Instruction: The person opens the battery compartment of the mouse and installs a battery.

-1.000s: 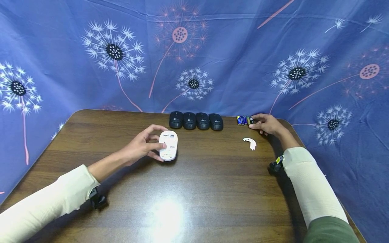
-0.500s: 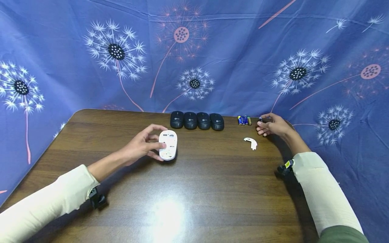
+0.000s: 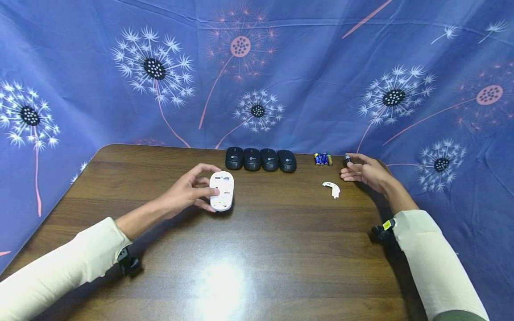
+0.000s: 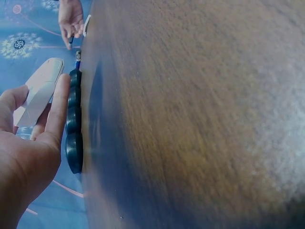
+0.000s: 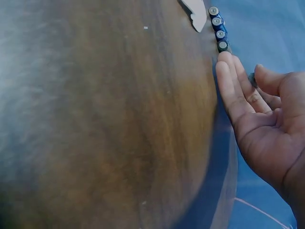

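We look down on a wooden table. Nearest us, in front of the left end of the row of four black computer mice, a left hand grips a white mouse, thumb on its marked face, fingers at its edge. Right of the row and nearer us lies a curved white cover. Farther right of the row, a right hand pinches a small dark battery between thumb and forefinger, other fingers extended. Just right of the row lie four batteries; behind it hangs a blue dandelion-print cloth.
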The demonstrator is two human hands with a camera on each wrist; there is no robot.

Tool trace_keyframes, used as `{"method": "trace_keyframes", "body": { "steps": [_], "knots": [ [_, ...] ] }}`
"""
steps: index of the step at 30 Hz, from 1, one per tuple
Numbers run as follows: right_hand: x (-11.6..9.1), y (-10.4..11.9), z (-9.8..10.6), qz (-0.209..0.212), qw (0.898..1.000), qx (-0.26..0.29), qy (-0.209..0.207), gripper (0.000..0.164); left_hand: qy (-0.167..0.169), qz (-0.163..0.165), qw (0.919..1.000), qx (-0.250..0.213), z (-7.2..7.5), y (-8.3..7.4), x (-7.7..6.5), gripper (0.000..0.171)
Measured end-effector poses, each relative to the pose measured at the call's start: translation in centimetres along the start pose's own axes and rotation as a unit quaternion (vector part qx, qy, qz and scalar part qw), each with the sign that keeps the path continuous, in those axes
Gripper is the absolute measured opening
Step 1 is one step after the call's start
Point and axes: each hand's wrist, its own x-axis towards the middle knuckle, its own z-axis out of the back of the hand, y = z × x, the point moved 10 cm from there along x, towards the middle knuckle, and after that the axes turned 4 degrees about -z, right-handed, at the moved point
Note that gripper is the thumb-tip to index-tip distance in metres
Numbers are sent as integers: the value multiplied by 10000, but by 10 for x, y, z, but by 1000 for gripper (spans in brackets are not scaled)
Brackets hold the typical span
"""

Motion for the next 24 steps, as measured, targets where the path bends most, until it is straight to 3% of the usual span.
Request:
{"method": "trace_keyframes", "body": {
  "steps": [9,18,24],
  "knots": [
    [-10,5,-5,168,9995,-74,-239,73,-41,-12,10000,5,2,-1,0,64],
    [-18,25,-25,734,9960,196,-473,47,-25,17,10000,3,4,-1,2,64],
    [-23,39,-44,1075,9930,-88,-477,39,-32,35,10000,-4,4,0,2,64]
  ]
}}
